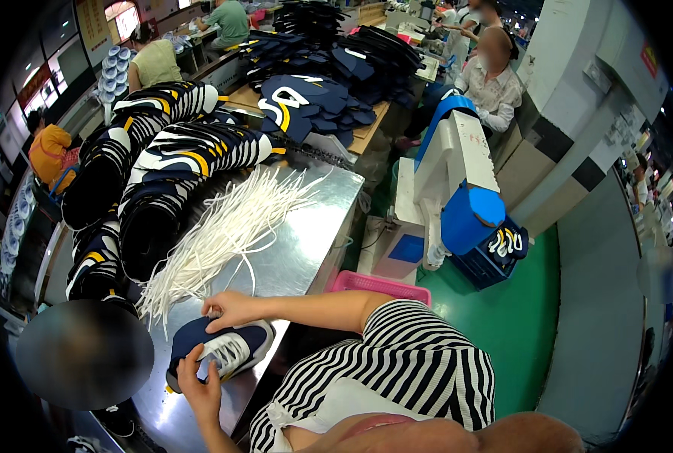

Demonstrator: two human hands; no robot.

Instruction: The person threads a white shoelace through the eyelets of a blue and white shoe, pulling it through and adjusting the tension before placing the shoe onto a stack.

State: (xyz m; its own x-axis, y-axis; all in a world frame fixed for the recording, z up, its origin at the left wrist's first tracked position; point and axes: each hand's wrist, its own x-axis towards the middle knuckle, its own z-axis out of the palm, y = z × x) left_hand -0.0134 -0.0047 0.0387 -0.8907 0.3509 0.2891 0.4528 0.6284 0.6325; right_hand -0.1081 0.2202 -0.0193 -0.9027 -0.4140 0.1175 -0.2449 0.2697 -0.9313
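A navy shoe upper [257, 341] with white laces and grey-white trim lies on a metal table [314, 226] right in front of me. My left hand [199, 381] is at its near side, thumb and fingers curled over the edge of the laced part. Across the upper, my right hand [229, 311] bends down at the far edge with its fingertips pinched together. What sits between those fingertips is too small to make out. Just beyond my hands lies a large bundle of loose white laces [227, 226].
Stacked striped navy, white and yellow shoe uppers [193, 147] fill the table's left side. Navy cut pieces [306, 106] are piled farther back. A pink basket [382, 285] and a white-and-blue machine [457, 166] stand to the right. A seated co-worker [491, 87] is behind the machine.
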